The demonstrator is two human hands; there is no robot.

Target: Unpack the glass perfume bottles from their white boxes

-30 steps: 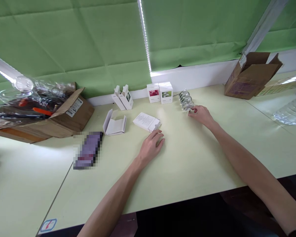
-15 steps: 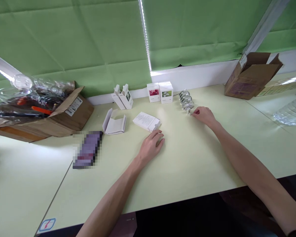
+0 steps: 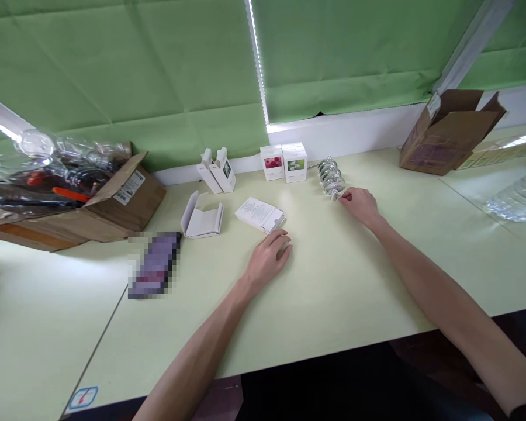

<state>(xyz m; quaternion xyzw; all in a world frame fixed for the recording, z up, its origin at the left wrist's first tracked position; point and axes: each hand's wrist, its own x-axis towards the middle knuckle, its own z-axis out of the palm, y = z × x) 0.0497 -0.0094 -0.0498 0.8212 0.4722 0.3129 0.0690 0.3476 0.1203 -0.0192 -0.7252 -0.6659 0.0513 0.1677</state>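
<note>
My right hand (image 3: 360, 206) is closed in a pinch at the near end of a row of shiny silver, rounded pieces (image 3: 330, 174). The fingertips meet the small, pale near end, and what lies between them is too small to make out. My left hand (image 3: 268, 260) rests on the table with fingers loosely curved and apart, holding nothing. Just beyond its fingertips lies a flat white box (image 3: 260, 214) with printed text. To the left, an opened white carton (image 3: 202, 219) lies with its flap up.
Two small white boxes with a pink picture (image 3: 273, 164) and a green one (image 3: 295, 163) stand by the wall. Narrow white cartons (image 3: 217, 172) stand further left. A full cardboard box (image 3: 127, 204), pixelated dark object (image 3: 156, 266), open brown box (image 3: 438, 143) and clear plastic bottle (image 3: 517, 196) flank the table.
My right hand has shifted very slightly left, against the near end of the silver row. My left hand and the boxes stay where they were; the view has tilted a little.
</note>
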